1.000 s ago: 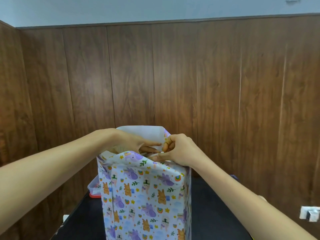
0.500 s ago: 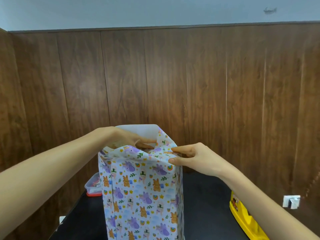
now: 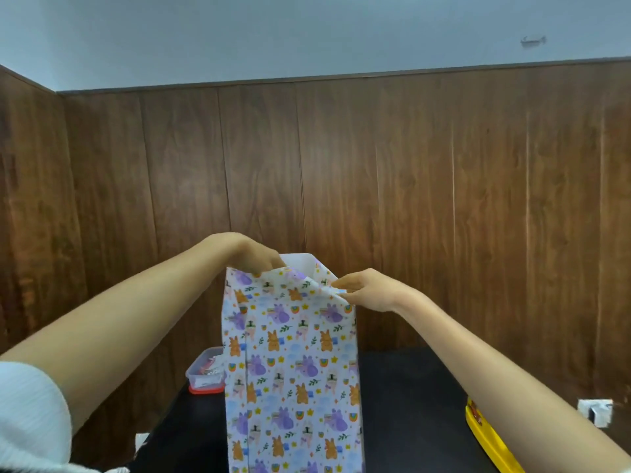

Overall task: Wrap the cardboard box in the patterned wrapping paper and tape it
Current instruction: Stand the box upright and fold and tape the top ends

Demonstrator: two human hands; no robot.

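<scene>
The paper (image 3: 290, 363) stands as a tall upright sleeve on the black table (image 3: 409, 404), nearer its left edge, and hides the box inside it. Your left hand (image 3: 254, 257) grips the paper's top rim at the left corner, fingers curled over it. Your right hand (image 3: 367, 290) pinches a fold at the top right corner. A red-lidded tub (image 3: 205, 373) sits at the table's left edge, a yellow tray (image 3: 485, 435) at its right.

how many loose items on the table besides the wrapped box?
2. A clear tub with red trim sits just left of the wrapped box. A yellow container sits near the right edge of the table and is partly hidden. More may be behind the box.
</scene>
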